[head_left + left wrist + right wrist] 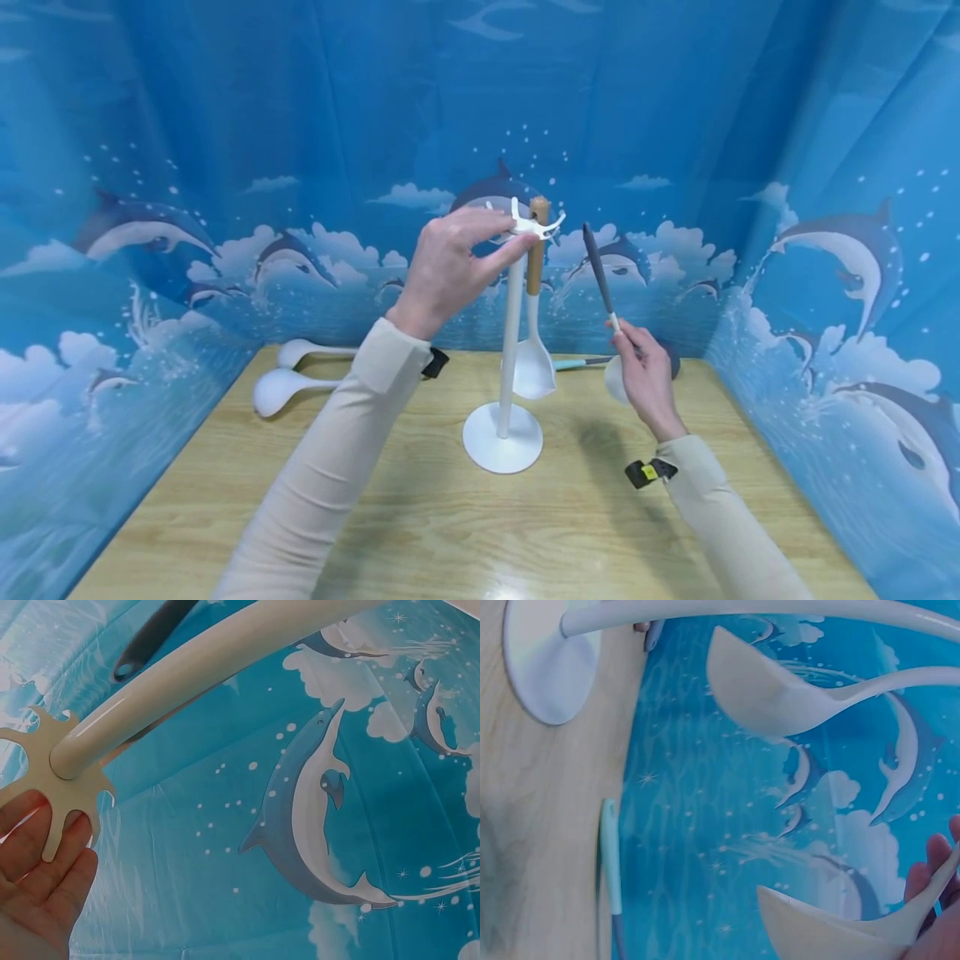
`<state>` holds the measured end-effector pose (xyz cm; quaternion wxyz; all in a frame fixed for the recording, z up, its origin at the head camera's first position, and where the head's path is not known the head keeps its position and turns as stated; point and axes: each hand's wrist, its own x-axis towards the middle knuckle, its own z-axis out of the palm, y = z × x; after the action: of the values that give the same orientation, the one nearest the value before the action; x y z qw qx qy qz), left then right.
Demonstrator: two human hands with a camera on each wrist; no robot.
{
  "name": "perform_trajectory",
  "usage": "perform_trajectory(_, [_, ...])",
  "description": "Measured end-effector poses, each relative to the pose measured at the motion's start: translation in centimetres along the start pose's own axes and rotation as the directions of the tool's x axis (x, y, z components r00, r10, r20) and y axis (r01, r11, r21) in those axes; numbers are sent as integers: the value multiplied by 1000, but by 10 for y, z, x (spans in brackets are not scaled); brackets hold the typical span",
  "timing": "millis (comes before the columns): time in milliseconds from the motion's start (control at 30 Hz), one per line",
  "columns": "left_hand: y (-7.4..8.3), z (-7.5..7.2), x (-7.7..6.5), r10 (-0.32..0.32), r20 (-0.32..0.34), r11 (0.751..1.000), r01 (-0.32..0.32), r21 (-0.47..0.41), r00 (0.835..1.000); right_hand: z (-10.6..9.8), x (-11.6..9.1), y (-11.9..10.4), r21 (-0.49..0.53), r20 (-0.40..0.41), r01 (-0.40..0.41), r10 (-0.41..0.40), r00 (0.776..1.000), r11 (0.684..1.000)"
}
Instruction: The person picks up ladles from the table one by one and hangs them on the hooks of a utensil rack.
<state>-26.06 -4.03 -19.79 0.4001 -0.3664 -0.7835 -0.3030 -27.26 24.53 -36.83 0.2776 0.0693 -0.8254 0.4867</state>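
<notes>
The fingers and thumb of my left hand [468, 258] pinch the hooked top [536, 227] of a white utensil stand, whose slim pole [512, 342] rises from a round base [502, 450]. From one hook hangs a white ladle [535, 371] with a wooden handle [535, 267]. To the right of the stand, my right hand [647, 371] grips another ladle by its white neck. This one's dark grey handle [597, 267] points up, and its white bowl [825, 930] is below the hand, partly covered by it in the head view. The handle's tip is apart from the hooks.
Two white-headed utensils, one nearer [281, 390] and one behind [300, 352], lie at the table's left, their handles hidden behind my left arm. A utensil with a turquoise handle [610, 855] lies at the back right. A blue dolphin curtain [375, 125] surrounds the wooden table [480, 533].
</notes>
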Motion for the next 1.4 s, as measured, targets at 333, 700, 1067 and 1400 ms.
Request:
perform_trajectory(333, [-1, 1, 0, 16, -16, 1000, -16, 14, 1000, -1, -2, -21, 8, -23, 60, -59, 998, 998])
perform_trajectory(700, [-1, 2, 1, 25, -23, 999, -24, 23, 999, 0, -2, -30, 18, -74, 69, -68, 995, 997])
perform_trajectory(1067, [-1, 2, -2, 19, -24, 999, -18, 36, 1000, 3, -2, -35, 9, -81, 124, -123, 989, 992])
perform_trajectory(1400, [-2, 2, -1, 19, -24, 999, -19, 27, 1000, 1, 0, -40, -58, -135, 179, -185, 973, 982])
